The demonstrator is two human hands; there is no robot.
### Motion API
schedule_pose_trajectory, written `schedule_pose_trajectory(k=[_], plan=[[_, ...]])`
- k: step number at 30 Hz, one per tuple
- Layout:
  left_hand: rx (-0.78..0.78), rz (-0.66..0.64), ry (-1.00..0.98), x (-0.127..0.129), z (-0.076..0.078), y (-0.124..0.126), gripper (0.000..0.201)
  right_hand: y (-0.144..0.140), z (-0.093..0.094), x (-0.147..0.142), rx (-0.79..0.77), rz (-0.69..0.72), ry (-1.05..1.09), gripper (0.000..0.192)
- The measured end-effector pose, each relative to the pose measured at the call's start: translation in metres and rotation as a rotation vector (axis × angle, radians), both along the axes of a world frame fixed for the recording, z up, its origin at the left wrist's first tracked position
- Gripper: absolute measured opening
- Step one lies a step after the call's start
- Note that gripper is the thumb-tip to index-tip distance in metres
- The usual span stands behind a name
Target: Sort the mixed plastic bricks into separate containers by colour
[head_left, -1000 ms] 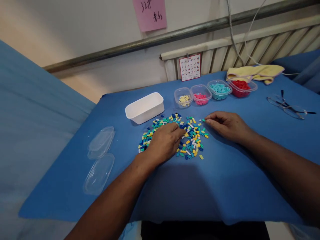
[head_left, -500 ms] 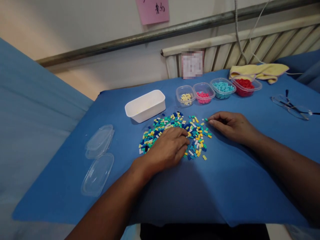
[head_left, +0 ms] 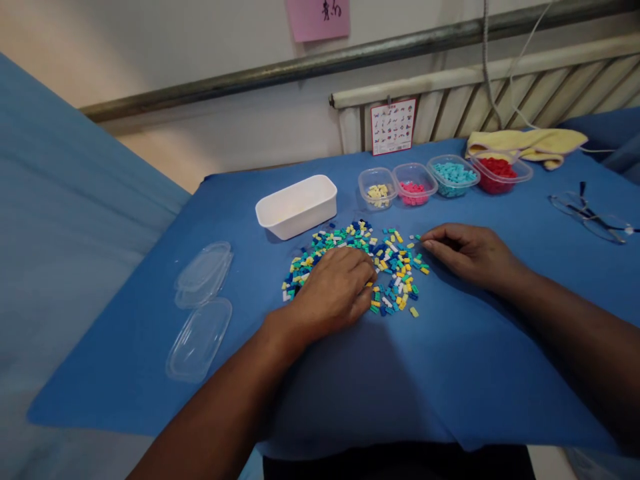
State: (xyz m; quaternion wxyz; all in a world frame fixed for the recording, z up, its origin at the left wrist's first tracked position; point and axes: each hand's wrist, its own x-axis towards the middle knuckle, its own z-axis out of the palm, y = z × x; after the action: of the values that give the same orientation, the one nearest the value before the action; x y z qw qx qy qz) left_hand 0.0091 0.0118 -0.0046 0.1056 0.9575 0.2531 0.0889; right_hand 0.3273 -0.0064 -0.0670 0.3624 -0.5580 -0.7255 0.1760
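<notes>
From the head camera I see my left hand (head_left: pixel 336 293) lying palm down on the pile of small coloured bricks (head_left: pixel 395 270) in the middle of the blue table (head_left: pixel 450 360), fingers loosely curled, gripping nothing I can see. My right hand (head_left: pixel 470 255) rests at the pile's right edge, fingertips pinched near a green brick (head_left: pixel 417 237). A white tub (head_left: pixel 299 205) stands just behind the pile.

The table cloth (head_left: pixel 450 373) is plain blue. The heap of small bricks (head_left: pixel 357 267) mixes yellow, green, teal, dark blue, white and orange. The rectangular tub (head_left: pixel 297 206) is white. Four clear cups hold pale yellow bricks (head_left: pixel 378 194), pink bricks (head_left: pixel 413 189), turquoise bricks (head_left: pixel 454 175) and red bricks (head_left: pixel 497 167). The folded towel (head_left: pixel 530 142) is pale yellow, and the wall note (head_left: pixel 319 17) is pink.
</notes>
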Motion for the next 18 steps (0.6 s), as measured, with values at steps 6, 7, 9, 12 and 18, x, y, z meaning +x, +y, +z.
schedule_pose_trajectory(k=[6,7,9,12,18], plan=[[0.018,-0.023,0.051,0.003,-0.003,-0.003,0.018,-0.011,0.009,-0.013,0.039,0.068,-0.024,0.02],[0.026,-0.046,0.05,0.003,-0.004,-0.003,0.02,-0.013,0.011,-0.015,0.039,0.087,-0.03,0.019],[0.042,-0.077,0.051,0.005,-0.006,-0.002,0.025,-0.015,0.013,-0.018,0.04,0.115,-0.039,0.018],[0.033,-0.084,0.054,0.008,-0.008,-0.001,0.029,-0.017,0.016,-0.02,0.056,0.128,-0.045,0.019],[-0.121,-0.016,-0.065,0.017,-0.007,-0.003,0.02,-0.027,0.025,-0.032,0.118,0.213,-0.055,0.016]])
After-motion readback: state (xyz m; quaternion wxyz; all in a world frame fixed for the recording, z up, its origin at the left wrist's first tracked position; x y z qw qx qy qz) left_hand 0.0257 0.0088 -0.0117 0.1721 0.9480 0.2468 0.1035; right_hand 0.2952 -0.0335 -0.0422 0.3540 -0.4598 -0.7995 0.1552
